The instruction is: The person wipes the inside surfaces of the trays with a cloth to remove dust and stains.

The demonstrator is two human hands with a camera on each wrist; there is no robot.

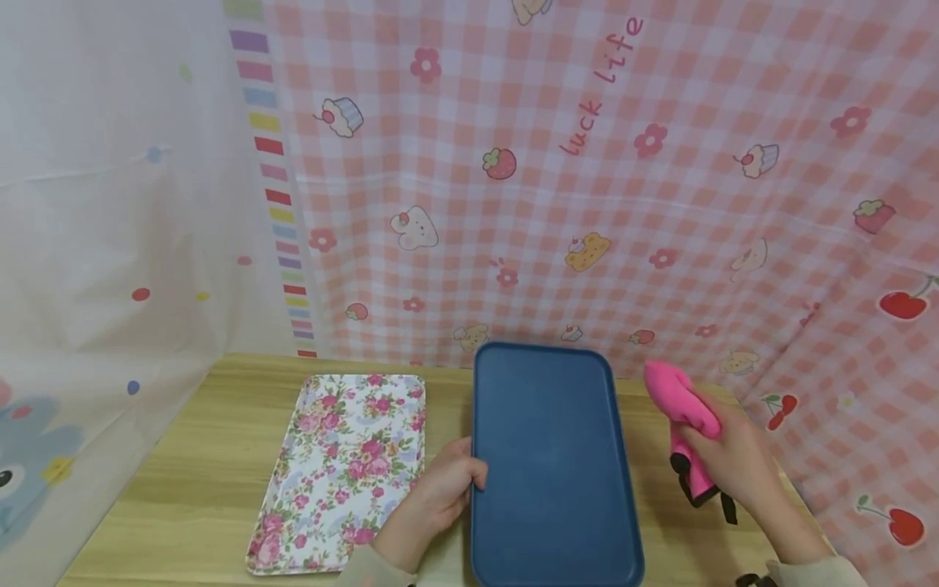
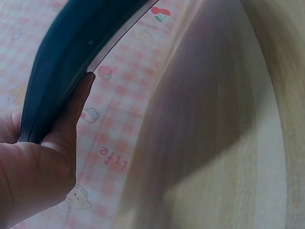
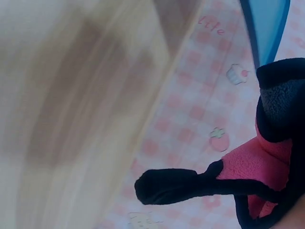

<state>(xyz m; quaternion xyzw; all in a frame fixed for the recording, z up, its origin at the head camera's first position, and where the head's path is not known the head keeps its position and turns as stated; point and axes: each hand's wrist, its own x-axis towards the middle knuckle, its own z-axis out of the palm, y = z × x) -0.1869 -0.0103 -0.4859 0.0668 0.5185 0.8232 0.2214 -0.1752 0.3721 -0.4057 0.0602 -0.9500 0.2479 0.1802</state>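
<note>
L hand [image 1: 443,485] has the blue tray [image 1: 550,465] pinched at its L long edge, approx. midway along: thumb over the rim onto the top face, other fingers wrapped behind/under. L wrist view backs this up: tray edge sits in the crook btwn thumb & fingers, one finger lying along the underside. Tray's held edge is up off the table [image 1: 183,473], w/ a gap below. Top face bare, tray long-ways away from the person; in head view its far end overlaps the table's back edge & the checked cloth [image 1: 455,106].

R hand [image 1: 737,456] grasps the pink cloth item [image 1: 678,403], fingers curled round its mid part, thumb across the near side. One pink end pokes out past the fingers toward the back, other end hangs below the hand w/ black trim, black strap & a black toggle [image 1: 680,464]. R wrist view: fleecy pink fabric, dk grey patch btwn black edges. Item's in the air, R of the tray, apart from it in head view.

Floral tray [image 1: 352,465] lies flat on the table, L of the blue one, L forearm over its near R corner.
</note>
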